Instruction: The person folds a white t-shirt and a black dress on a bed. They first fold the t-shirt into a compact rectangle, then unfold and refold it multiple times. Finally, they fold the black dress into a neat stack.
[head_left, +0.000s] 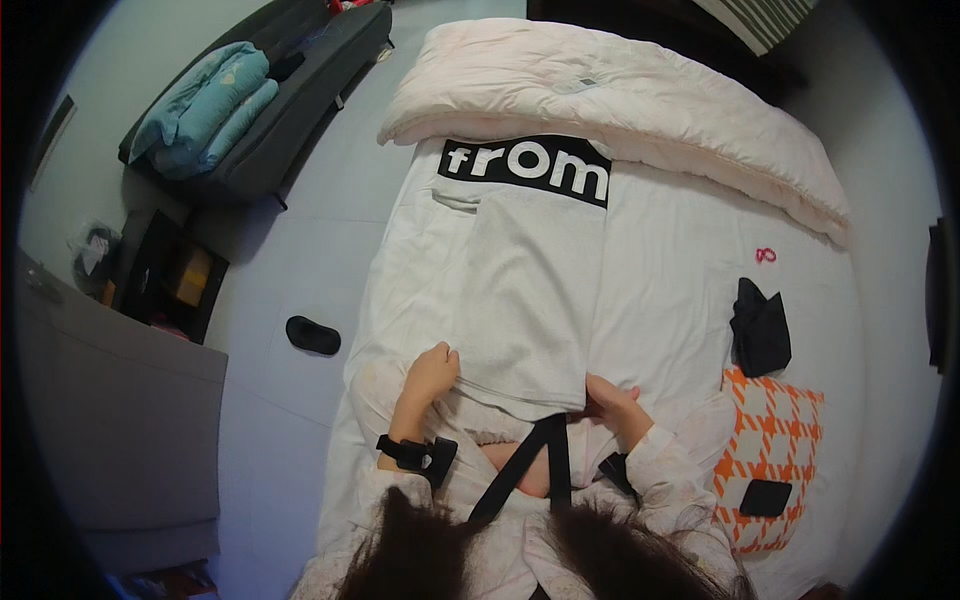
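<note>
A light grey cloth garment (529, 285) with a black panel of large white letters lies lengthwise on a white bed sheet (660, 300). At its near left corner, my left hand (435, 371) pinches the edge between thumb and fingers. My right hand (616, 405) is at the near right corner, its fingers partly hidden by the cloth. The near edge hangs slightly over my lap, in front of two black straps (517, 469). The fabric has soft wrinkles, and a small fold shows at its upper left.
A pale pink quilt (615, 97) lies across the bed's far end. At the right are a black folded cloth (761, 330), a red looped item (766, 256) and an orange checked pillow (772, 442) bearing a black flat object (766, 499). A dark sofa (315, 90) and black slipper (313, 335) are left.
</note>
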